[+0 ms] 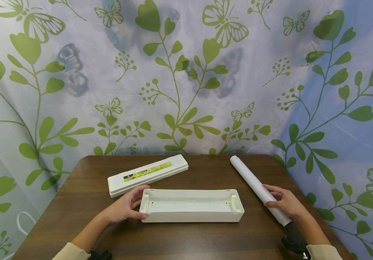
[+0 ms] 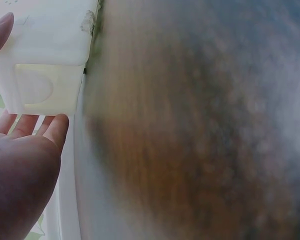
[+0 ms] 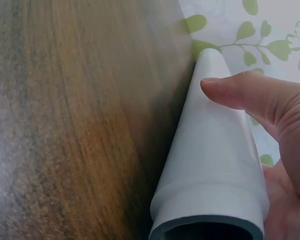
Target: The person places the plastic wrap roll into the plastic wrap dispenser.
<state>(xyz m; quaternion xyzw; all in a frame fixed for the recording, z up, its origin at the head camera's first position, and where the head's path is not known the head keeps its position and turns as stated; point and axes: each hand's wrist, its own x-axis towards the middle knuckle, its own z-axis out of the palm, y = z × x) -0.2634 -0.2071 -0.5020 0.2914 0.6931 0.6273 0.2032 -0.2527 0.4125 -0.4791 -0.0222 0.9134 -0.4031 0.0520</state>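
A long white open-topped plastic box (image 1: 192, 217) lies across the middle of the table. My left hand (image 1: 124, 206) holds its left end, thumb at the front corner and fingers at the back corner. In the left wrist view, fingertips touch the pale end wall (image 2: 45, 92). To the right, a white roll of cling film (image 1: 251, 180) lies slanted near the table's right side. My right hand (image 1: 283, 204) grips it around its lower half, with the thumb on top in the right wrist view. The roll's hollow core end (image 3: 210, 225) faces that camera.
Behind the box lies a long white lid (image 1: 118, 185) with a green-yellow label, tilted up toward the right. Everything rests on a brown wooden table (image 1: 205, 242). A curtain (image 1: 186, 90) with green leaves and butterflies hangs along the table's back edge and sides.
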